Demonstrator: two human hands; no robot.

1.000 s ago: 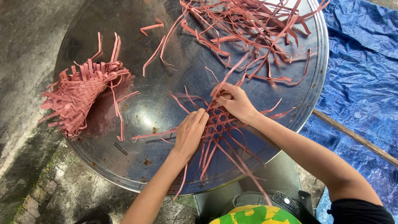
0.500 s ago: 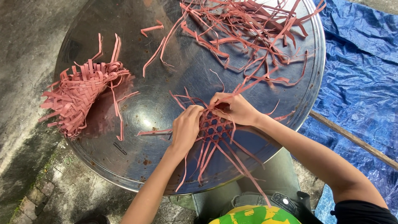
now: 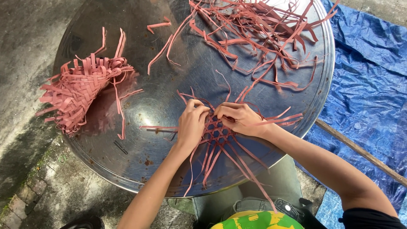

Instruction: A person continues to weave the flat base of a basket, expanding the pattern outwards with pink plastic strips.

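Pink strips stay tight if your left hand (image 3: pixel 191 124) pins the woven mat (image 3: pixel 216 132) while your right hand (image 3: pixel 239 118), pinched on 1 strip (image 3: pixel 277 120), pulls evenly.

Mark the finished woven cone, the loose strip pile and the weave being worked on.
woven cone (image 3: pixel 82 93), head view, middle of its plaited body.
loose strip pile (image 3: pixel 258 32), head view, dense tangle centre.
weave in progress (image 3: pixel 216 131), head view, lattice between the hands.

soft daylight, sharp focus, sky glare on the round metal tray (image 3: pixel 169 55), faint shadows.

2 woven pieces (image 3: pixel 216 131), 1 tray (image 3: pixel 140 157)
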